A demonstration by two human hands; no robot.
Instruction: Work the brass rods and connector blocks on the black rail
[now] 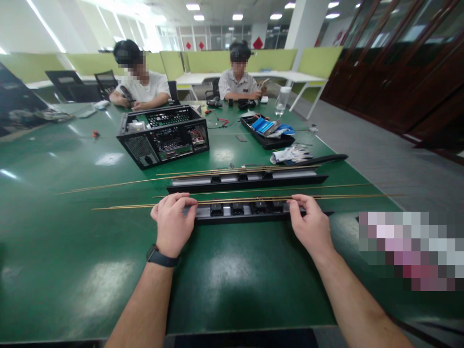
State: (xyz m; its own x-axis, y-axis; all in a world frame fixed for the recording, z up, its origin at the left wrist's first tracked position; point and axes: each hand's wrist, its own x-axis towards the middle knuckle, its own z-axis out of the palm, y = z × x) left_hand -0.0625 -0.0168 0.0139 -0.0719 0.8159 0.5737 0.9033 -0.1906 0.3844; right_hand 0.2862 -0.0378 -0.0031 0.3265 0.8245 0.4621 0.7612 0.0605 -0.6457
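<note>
My left hand [174,221], with a dark watch on its wrist, pinches several thin brass-coloured rods [232,200] between thumb and fingers. Farther along the same rods, the fingers of my right hand [312,224] are closed on them too. Directly beneath lies the near black channel rail [239,220], with several small black blocks [237,209] set in it. Parallel behind it is a second black rail [250,181] with a pale inner face. More thin rods [224,172] lie across that one, their left ends reaching past it. The rods' contact with the near rail is unclear.
A black computer case [174,137] stands behind the rails. To its right are a black tray [279,141] of blue parts, white gloves [293,153] and a clear bottle [282,102]. Two people [152,87] sit across the green table [232,290]. A blurred pink-white patch lies right.
</note>
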